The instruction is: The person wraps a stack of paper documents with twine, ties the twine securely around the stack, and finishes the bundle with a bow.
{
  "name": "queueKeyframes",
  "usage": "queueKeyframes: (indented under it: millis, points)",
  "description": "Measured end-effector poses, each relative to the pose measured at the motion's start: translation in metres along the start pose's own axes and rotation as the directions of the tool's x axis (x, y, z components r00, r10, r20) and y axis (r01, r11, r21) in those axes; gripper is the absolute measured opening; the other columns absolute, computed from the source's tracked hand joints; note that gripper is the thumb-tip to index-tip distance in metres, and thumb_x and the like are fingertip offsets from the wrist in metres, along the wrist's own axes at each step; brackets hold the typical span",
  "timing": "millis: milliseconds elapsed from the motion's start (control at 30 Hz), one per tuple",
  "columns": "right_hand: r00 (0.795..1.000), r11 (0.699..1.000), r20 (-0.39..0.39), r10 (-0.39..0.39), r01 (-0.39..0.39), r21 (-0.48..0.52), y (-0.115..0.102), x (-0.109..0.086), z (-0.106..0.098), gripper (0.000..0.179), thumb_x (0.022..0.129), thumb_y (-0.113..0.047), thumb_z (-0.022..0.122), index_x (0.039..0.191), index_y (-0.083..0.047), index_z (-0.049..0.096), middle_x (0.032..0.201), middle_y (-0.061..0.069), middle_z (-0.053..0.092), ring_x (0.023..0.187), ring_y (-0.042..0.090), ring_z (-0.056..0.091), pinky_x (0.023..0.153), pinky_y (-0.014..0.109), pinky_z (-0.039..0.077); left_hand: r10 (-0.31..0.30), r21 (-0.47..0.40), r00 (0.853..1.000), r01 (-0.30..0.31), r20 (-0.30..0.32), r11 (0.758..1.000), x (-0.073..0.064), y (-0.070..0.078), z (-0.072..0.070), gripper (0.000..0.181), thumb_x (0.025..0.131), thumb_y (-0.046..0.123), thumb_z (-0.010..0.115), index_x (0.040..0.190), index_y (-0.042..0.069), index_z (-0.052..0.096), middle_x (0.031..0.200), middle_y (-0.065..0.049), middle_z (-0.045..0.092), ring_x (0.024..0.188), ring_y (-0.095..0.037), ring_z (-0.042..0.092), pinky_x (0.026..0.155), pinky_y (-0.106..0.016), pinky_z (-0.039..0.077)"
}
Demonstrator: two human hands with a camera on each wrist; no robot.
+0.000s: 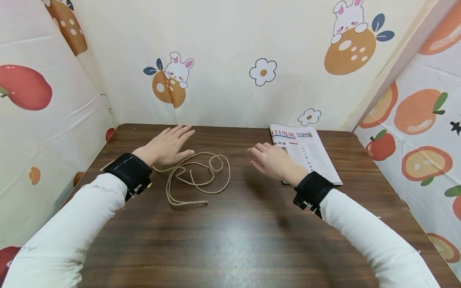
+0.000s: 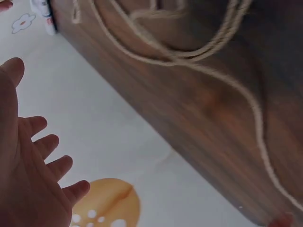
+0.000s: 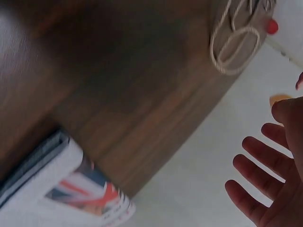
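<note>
Brown tbl w/ rope, printed bkgd

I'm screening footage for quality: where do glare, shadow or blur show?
Head view: pale glare on the table, soft shadow left of the newspaper; left wrist view: dim, with the rope slightly soft; right wrist view: also dim, the newspaper visibly blurred.

A cream cloth wall printed with rabbits and flowers spans the top of the frame; white fruit-patterned walls flank it left and right. A pale glare marks the dark wood-grain tabletop at bottom centre.
</note>
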State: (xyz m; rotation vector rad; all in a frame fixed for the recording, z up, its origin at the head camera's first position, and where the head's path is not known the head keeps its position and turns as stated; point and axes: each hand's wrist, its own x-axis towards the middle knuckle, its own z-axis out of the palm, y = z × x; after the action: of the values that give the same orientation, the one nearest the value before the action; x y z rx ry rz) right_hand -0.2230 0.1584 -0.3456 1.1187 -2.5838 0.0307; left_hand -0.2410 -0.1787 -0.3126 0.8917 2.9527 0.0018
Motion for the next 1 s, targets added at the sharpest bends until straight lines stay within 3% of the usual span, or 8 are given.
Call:
queueKeyframes:
  millis: [333, 533, 833, 1000]
  points:
    - [0.997, 0.998, 0.03, -0.067, 0.066, 0.022, -0.037, 0.002, 0.025, 0.03, 0.088, -0.028, 0.059, 0.112, -0.01, 0.061, 0.102, 0.006, 0.06, 0.09, 0.024, 0.058, 0.071, 0.038, 0.049, 0.053, 0.02, 0.996, -0.052, -0.066, 0.998, -0.029, 0.001, 0.015, 0.064, 0.093, 0.041, 0.048, 0.142, 0.004, 0.031, 0.149, -0.016, 0.026, 0.137, -0.036, 0.021, 0.106, -0.054, 0.021]
    - [0.989, 0.992, 0.073, -0.126, 0.124, 0.034, -0.057, 0.001, 0.038, 0.029, 0.087, -0.03, 0.058, 0.11, -0.012, 0.064, 0.099, 0.003, 0.059, 0.091, 0.021, 0.057, 0.07, 0.036, 0.048, 0.082, 0.018, 0.995, -0.081, -0.063, 0.997, -0.054, 0.003, 0.024, 0.064, 0.092, 0.039, 0.051, 0.141, 0.002, 0.033, 0.145, -0.019, 0.031, 0.133, -0.038, 0.028, 0.104, -0.053, 0.025]
    - [0.98, 0.984, 0.108, -0.169, 0.162, 0.069, -0.078, 0.0, 0.047, 0.028, 0.089, -0.029, 0.057, 0.113, -0.017, 0.064, 0.103, -0.001, 0.059, 0.094, 0.017, 0.056, 0.071, 0.033, 0.047, 0.066, 0.018, 0.991, -0.065, -0.112, 0.998, -0.097, -0.001, 0.046, 0.057, 0.09, 0.036, 0.055, 0.132, -0.001, 0.045, 0.137, -0.019, 0.043, 0.125, -0.037, 0.04, 0.098, -0.053, 0.032]
    - [0.97, 0.979, 0.149, -0.194, 0.183, 0.088, -0.087, -0.001, 0.049, 0.032, 0.089, -0.03, 0.056, 0.118, -0.018, 0.061, 0.109, -0.002, 0.059, 0.097, 0.017, 0.055, 0.074, 0.033, 0.046, 0.079, -0.004, 0.986, -0.081, -0.149, 0.997, -0.111, 0.0, 0.059, 0.052, 0.089, 0.032, 0.059, 0.125, -0.004, 0.051, 0.131, -0.02, 0.048, 0.119, -0.037, 0.046, 0.095, -0.052, 0.037]
